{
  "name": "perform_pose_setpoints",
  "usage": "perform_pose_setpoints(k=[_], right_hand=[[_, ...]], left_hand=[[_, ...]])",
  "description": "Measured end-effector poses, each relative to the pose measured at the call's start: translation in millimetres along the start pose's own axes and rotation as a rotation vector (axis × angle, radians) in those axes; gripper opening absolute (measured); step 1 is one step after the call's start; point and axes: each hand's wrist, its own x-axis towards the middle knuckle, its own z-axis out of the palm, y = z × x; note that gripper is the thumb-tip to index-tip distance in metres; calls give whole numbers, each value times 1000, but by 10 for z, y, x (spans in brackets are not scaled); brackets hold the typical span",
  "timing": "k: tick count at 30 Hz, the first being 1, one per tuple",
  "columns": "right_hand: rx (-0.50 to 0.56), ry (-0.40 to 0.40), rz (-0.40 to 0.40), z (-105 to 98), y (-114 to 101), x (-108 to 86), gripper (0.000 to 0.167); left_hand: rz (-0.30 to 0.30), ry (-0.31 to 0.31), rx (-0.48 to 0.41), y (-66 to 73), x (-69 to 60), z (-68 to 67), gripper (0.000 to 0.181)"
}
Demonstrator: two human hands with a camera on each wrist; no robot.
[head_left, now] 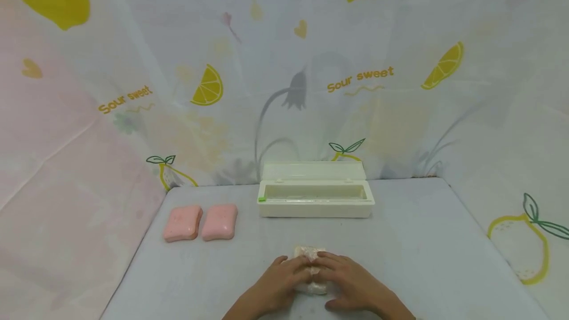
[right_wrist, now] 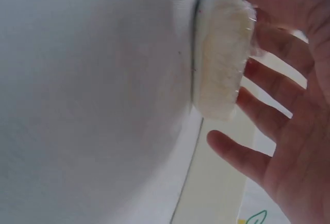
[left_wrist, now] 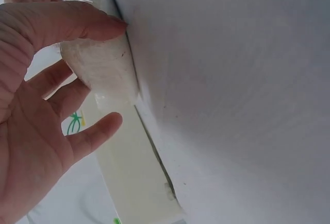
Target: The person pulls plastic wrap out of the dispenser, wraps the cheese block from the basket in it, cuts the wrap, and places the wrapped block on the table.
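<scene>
A cream-white soap bar [head_left: 316, 288] in crinkled clear plastic film lies on the table at the front middle, partly hidden under both hands. My left hand [head_left: 284, 280] holds it from the left. In the left wrist view, the thumb [left_wrist: 98, 26] lies across the bar [left_wrist: 105, 72] and the fingers reach its other face. From the right, my right hand [head_left: 351, 283] grips the same bar, its fingertips on the filmed top. The right wrist view shows the bar [right_wrist: 221, 54] resting low by the table surface, with the little finger [right_wrist: 234, 152] off it.
Behind the hands stands a long white plastic-wrap dispenser [head_left: 315, 210], lid raised, with a green slider [head_left: 262, 199] at its left. Two pink soap bars [head_left: 182, 223] lie side by side at the left. A lemon-print cloth [head_left: 284, 127] hangs around the table [head_left: 418, 241].
</scene>
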Motion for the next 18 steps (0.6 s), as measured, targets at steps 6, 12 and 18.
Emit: perform_pose_setpoints(k=[6, 12, 18], right_hand=[[49, 48, -31, -8, 11, 5, 60], [271, 58, 21, -117, -7, -8, 44], [545, 34, 197, -252, -3, -16, 25]], left_hand=[[16, 32, 5, -18, 43, -9, 52], [28, 150, -194, -40, 88, -36, 44], [-125, 193, -548, -23, 150, -98, 31]])
